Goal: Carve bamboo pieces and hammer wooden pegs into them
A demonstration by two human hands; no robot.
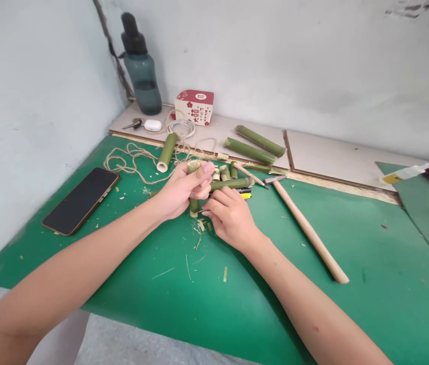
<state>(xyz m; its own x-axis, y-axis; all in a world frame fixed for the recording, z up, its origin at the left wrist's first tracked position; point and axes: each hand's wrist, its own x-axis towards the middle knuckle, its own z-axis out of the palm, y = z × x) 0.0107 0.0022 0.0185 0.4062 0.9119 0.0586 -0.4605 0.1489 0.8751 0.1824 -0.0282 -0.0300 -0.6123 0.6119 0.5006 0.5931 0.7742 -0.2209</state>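
My left hand [184, 190] is wrapped round a short green bamboo piece [193, 205] that stands upright on the green mat [313, 304], thumb on its top. My right hand [229, 215] is closed beside the piece's base, pinching a thin tool whose tip touches the bamboo low down; I cannot make the tool out. Shavings [199, 230] lie on the mat under both hands. Several short bamboo pieces [224, 173] and a longer one [233, 183] lie just behind the hands.
A hammer [305, 228] with a long wooden handle lies right of my hands. A black phone [81, 200] lies at the left. Twine [130, 159], a bamboo tube [167, 151], two long bamboo sticks [254, 144], a bottle [142, 76], a box [194, 107] stand behind.
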